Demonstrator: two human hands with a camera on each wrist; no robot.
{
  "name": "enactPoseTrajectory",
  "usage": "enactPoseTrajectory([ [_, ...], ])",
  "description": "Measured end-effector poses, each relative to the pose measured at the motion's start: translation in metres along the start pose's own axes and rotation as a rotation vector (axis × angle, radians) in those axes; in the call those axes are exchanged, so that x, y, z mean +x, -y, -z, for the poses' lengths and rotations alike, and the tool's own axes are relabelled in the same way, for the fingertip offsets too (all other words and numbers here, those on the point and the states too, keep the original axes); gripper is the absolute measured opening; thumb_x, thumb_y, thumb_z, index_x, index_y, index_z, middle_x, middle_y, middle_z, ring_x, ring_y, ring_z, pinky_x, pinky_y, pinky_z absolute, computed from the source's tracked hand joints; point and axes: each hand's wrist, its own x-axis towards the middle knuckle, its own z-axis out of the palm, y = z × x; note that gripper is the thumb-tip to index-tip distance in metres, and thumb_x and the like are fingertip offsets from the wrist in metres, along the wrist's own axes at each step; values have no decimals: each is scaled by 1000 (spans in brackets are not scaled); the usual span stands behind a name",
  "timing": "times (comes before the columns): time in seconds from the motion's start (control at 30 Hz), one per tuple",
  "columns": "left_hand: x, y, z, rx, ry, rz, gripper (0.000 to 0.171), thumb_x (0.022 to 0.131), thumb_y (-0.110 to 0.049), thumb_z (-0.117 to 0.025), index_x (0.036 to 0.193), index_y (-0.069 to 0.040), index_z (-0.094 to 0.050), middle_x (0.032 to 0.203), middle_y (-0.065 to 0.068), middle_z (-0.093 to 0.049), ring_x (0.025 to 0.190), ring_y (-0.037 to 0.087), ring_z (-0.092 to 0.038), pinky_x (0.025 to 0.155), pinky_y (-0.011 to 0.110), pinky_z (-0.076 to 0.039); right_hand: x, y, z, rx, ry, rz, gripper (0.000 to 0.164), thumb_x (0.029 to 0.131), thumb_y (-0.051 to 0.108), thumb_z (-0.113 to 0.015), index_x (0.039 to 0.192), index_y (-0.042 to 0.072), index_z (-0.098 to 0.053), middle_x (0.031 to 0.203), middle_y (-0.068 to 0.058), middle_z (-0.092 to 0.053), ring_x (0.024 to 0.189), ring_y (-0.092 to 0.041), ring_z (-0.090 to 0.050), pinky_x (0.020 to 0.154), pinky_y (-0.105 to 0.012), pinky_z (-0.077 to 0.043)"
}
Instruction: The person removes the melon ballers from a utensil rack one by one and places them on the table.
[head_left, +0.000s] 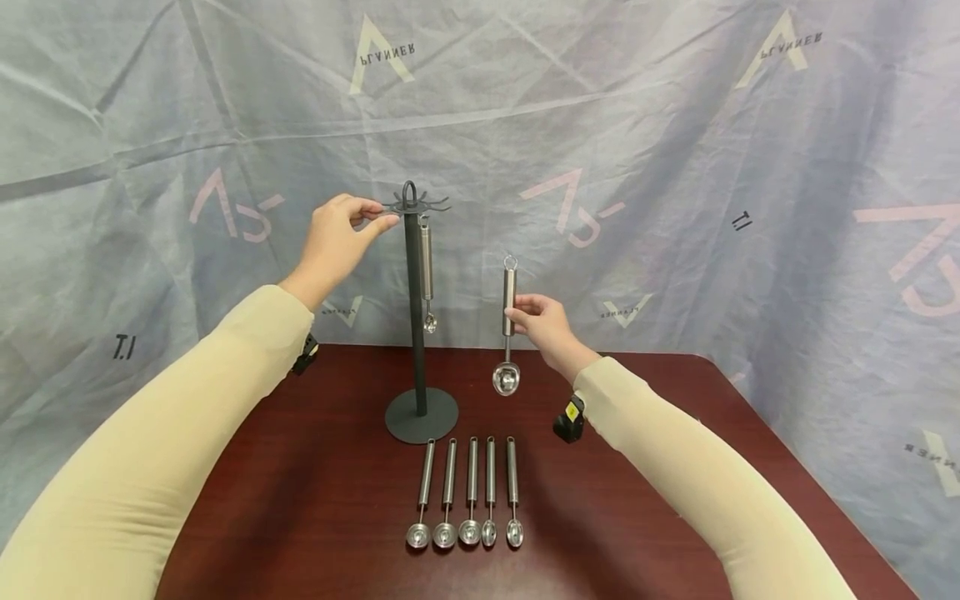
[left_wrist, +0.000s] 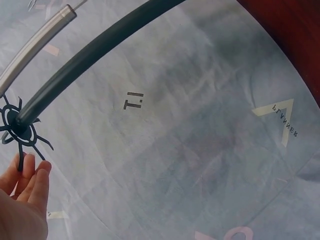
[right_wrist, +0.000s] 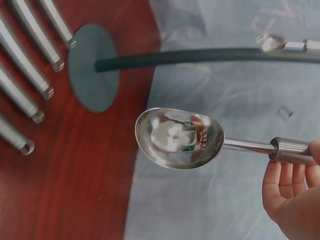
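My left hand (head_left: 337,242) pinches one hook at the top of a dark grey utensil stand (head_left: 416,333). In the left wrist view, the fingertips (left_wrist: 44,166) meet around that hook, below the hub. From another hook hangs a small metal scoop (head_left: 427,262), its little bowl downward. Right of the stand, my right hand (head_left: 547,329) grips the handle of a larger metal scoop (head_left: 506,379) held upright in the air, ring at the top and bowl at the bottom. Seen from the right wrist, its shiny oval bowl (right_wrist: 177,140) is turned toward the camera.
Several metal scoops lie in a row on the dark red table (head_left: 315,500), including a leftmost scoop (head_left: 427,475) and a rightmost scoop (head_left: 512,475). Their handles point toward the stand's round base (head_left: 401,425). A grey printed curtain (head_left: 675,208) hangs behind the table.
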Motion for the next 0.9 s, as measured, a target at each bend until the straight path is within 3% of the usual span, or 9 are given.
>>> enactPoseTrajectory([
  [0.27,-1,2,1,-47,11,-24,50,93,-47,-61,124,-8,-66,125,9,-60,122,26,-56,107,36,-44,-6,-26,25,-27,6,-83,39,96,9,-60,131,-6,-53,110,-8,-57,85,-10,-60,97,-39,-52],
  [0.47,-3,3,1,-56,0,-39,46,94,-42,-60,124,-8,-65,126,10,-59,121,26,-55,107,35,-44,-16,-40,36,-26,53,-123,41,97,9,-57,134,-6,-48,116,-11,-54,99,-16,-59,104,-45,-47],
  [0.6,-2,3,0,-59,-13,-47,45,94,-40,-62,123,-7,-66,124,11,-60,121,27,-55,107,35,-44,-20,-49,39,-42,55,-152,38,97,8,-58,132,-7,-50,113,-10,-55,102,-19,-59,100,-42,-50],
  [0.9,-1,4,-1,-61,-41,-58,44,92,-41,-64,120,-7,-67,122,11,-61,120,29,-55,107,38,-44,-28,-71,47,-80,62,-207,32,95,6,-60,123,-9,-54,102,-8,-61,82,-11,-61,87,-36,-57],
])
